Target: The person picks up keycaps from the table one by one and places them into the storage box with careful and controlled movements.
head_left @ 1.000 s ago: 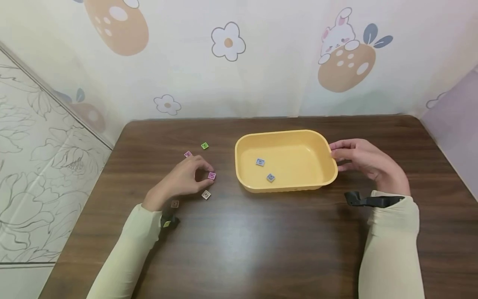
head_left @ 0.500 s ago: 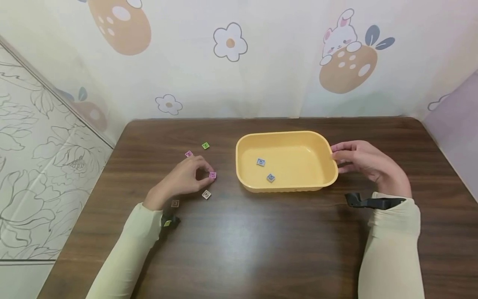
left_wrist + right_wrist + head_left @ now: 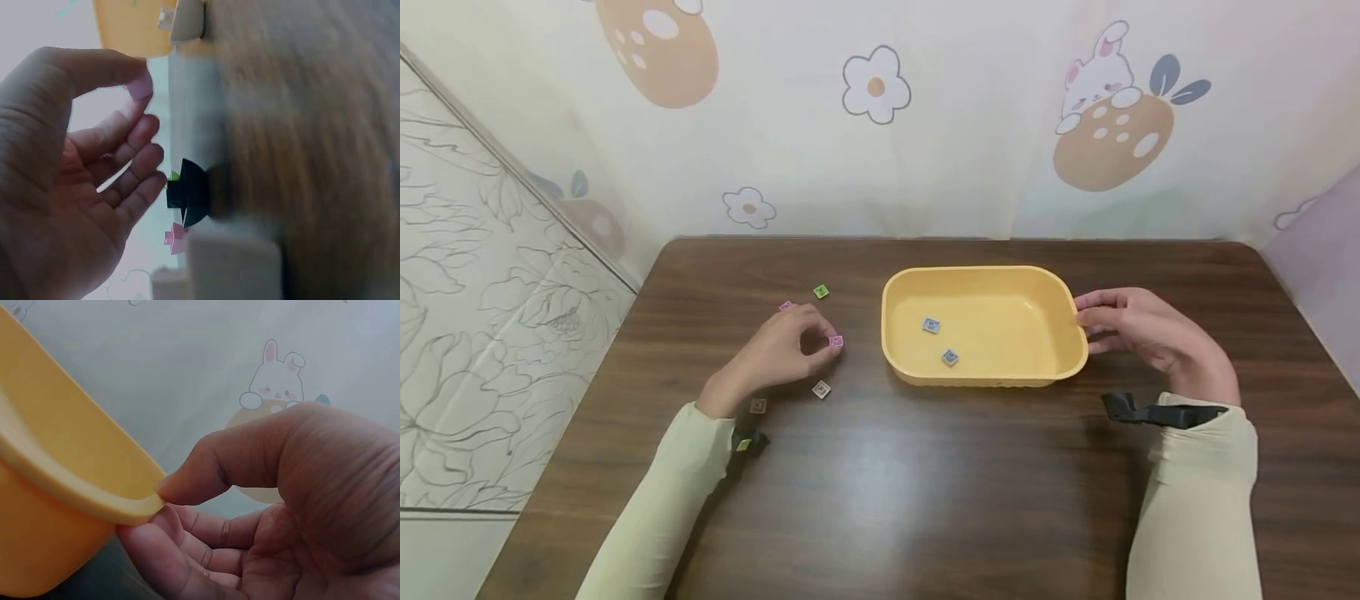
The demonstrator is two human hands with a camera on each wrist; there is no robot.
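Note:
My left hand pinches a small purple-pink square piece with a patterned top between thumb and fingertips. In the left wrist view the same pink piece shows at the fingertips, away from the table surface. With its thumb and fingers, my right hand grips the right rim of a yellow plastic basin. The wrist view shows that pinch on the basin's rim. Two blue-grey square pieces, one farther back and one nearer, lie in the basin.
Around the left hand lie a green piece, a partly hidden pink piece, a beige piece and a brown piece. A yellow-green piece shows by the left wrist. A printed curtain hangs behind the table.
The left hand has raised the pink piece slightly and moved it a little away from me. The right hand keeps its grip on the basin. The whole head view has shifted slightly.

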